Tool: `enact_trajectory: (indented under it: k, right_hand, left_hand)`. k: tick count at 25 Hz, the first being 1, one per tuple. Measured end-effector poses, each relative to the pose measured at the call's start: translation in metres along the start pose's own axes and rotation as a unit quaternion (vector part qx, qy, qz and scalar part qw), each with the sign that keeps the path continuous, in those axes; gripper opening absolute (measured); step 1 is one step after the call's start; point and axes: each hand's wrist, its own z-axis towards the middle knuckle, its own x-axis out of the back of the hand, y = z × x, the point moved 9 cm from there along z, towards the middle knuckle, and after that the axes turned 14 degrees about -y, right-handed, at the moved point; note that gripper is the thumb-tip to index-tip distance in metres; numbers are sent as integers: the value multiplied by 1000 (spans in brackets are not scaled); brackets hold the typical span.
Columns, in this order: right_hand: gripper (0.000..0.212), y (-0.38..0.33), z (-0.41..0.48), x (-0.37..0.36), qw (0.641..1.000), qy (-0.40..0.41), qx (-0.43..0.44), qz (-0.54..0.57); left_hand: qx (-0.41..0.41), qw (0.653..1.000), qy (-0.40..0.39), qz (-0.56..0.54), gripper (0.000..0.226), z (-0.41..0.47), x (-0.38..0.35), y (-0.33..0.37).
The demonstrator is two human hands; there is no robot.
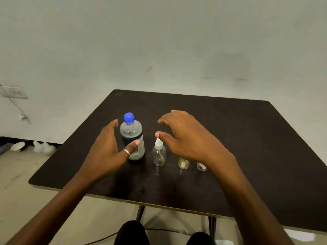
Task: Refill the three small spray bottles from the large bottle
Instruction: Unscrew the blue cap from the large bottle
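Reaching is the step in hand: the left hand cups round the large bottle, which stands upright on the table with its blue cap on, at the left end of a row. Its fingers are straight and spread from the thumb, which lies in front of the label. Whether the thumb touches I cannot tell, but nothing is clamped yet.

The right hand hovers above the small bottles, fingers apart and loosely bent, thumb just beside the pump of the nearest spray bottle. A second bottle and third bottle stand further right, mostly hidden under the wrist.

To do this well, I judge the left hand should close low on the body to steady the large bottle, and the right should go to the cap and unscrew it before any pour. The small bottles look light and tippy, so a carelessly lowered right wrist could knock them over. Each pump must come off too.
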Motion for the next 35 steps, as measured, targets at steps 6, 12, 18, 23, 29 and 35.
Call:
enact_trajectory:
  k: [6,12,18,23,29,35]
  right_hand:
    - [41,-22,-4,18,1000,30,6,1]
    - [42,-41,31,23,999,46,13,7]
    - [39,-50,84,15,998,37,-40,-42]
    - [47,-59,102,4,989,60,-58,-123]
    - [49,-58,111,-2,989,66,-50,-123]
    - [37,-56,120,-11,994,-23,-10,-106]
  left_hand:
    - [-20,992,-8,-125,110,7,-7,3]
    - [-49,988,41,-142,85,22,-9,9]
    - [-75,981,119,-132,45,23,-5,1]
    - [-100,960,133,-227,38,22,-14,-9]
    - [-120,939,138,-292,50,21,-30,-11]
    - [-97,923,149,-342,62,22,-37,-17]
